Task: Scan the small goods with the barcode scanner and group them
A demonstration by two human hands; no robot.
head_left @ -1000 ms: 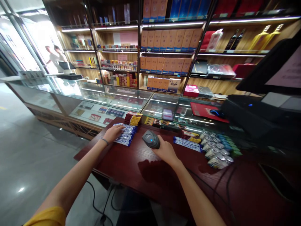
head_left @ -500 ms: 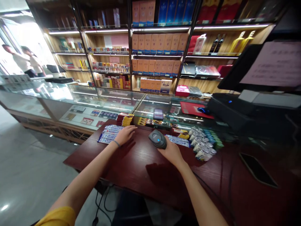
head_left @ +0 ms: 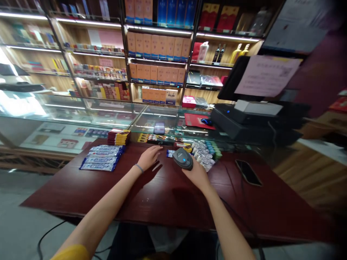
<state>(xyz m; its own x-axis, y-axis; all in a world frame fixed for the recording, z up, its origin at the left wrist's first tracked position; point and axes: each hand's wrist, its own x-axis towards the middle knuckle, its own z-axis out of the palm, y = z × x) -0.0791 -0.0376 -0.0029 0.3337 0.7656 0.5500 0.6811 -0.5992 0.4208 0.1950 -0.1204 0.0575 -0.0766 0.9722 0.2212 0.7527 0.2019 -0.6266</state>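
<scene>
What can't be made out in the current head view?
All in the head view:
- Right hand, fingertips: hidden behind the scanner it grips.
- Blue-and-white packets beside the scanner: partly hidden by the scanner.
- Blue-and-white packets at left, fine print: too small and blurred.
- Paper sheet, text: blurred.
- Dark device at far left: cut off by the left edge.

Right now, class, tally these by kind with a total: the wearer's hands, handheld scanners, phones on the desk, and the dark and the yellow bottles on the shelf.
Hands: 2, left hand and right hand
Handheld scanner: 1
Phone: 1
Dark bottles: 2
Yellow bottles: 2
Total: 8
</scene>
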